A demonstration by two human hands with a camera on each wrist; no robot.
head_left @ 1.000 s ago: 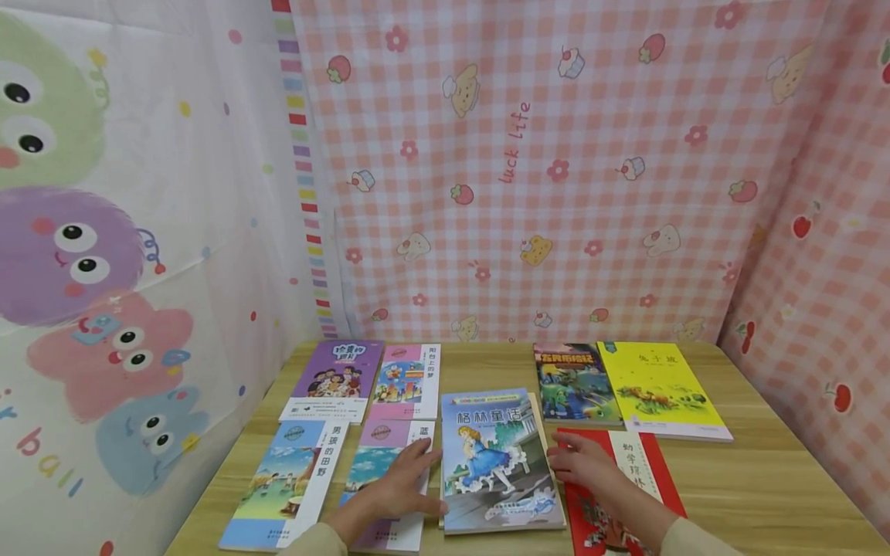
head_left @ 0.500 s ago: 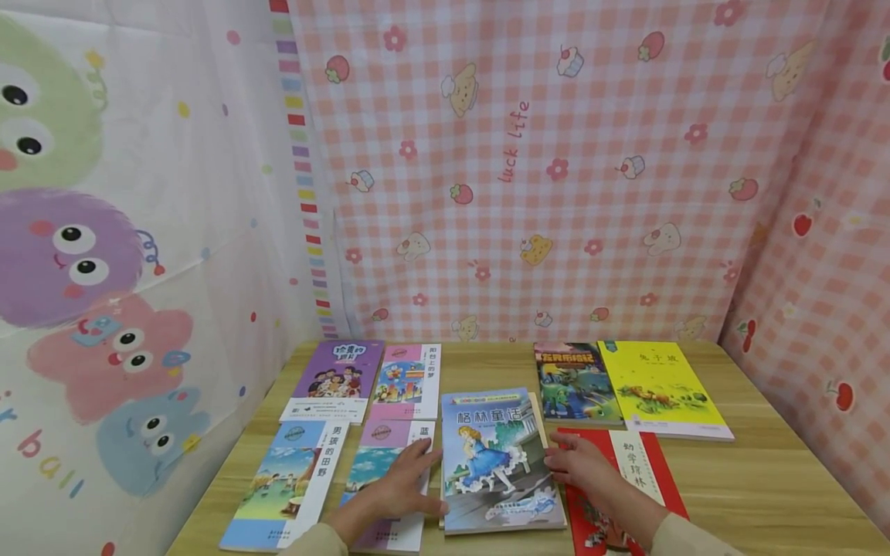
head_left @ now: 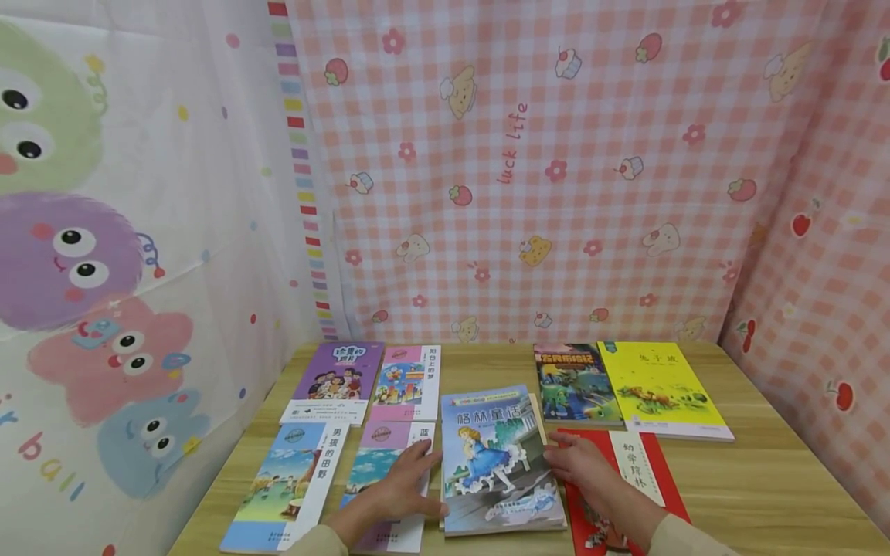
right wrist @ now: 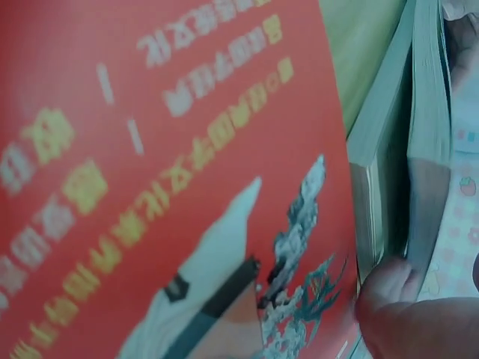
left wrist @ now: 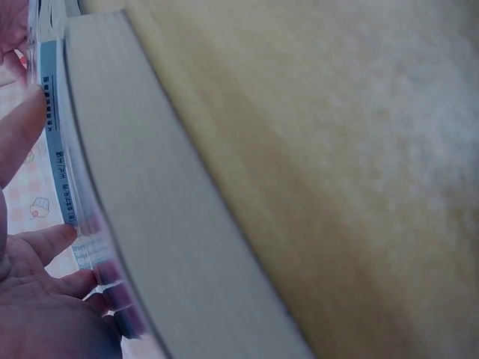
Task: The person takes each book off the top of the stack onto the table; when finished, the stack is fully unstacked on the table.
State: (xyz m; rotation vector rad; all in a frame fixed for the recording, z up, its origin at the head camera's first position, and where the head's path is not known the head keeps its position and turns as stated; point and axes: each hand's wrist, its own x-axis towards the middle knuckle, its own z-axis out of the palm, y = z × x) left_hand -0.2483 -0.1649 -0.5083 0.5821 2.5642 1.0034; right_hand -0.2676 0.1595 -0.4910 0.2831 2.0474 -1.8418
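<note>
A blue storybook [head_left: 487, 463] with a girl in a blue dress on its cover lies face up at the front middle. Beneath it, a paler book edge [head_left: 538, 409] peeks out along the right. My left hand [head_left: 396, 490] touches its left side, thumb by the near corner, fingers spread. In the left wrist view, those fingers [left wrist: 19, 134] meet a printed spine [left wrist: 56, 134]. At the right side, my right hand [head_left: 594, 475] has its fingertips against the edge. The right wrist view shows a narrow gap between the upper book [right wrist: 430, 127] and the lower book [right wrist: 370, 202].
Under my right forearm lies a red book [head_left: 653, 463]. A green-blue book [head_left: 577, 386] and a yellow book [head_left: 660, 386] lie behind it. Several books, including a purple one [head_left: 337, 378], lie in two rows on the left. Patterned cloths [head_left: 528, 193] surround the wooden table [head_left: 772, 479].
My right fingertips have shifted slightly left against the storybook's edge. Its far edge sits a touch higher in the head view. My left hand stays in place.
</note>
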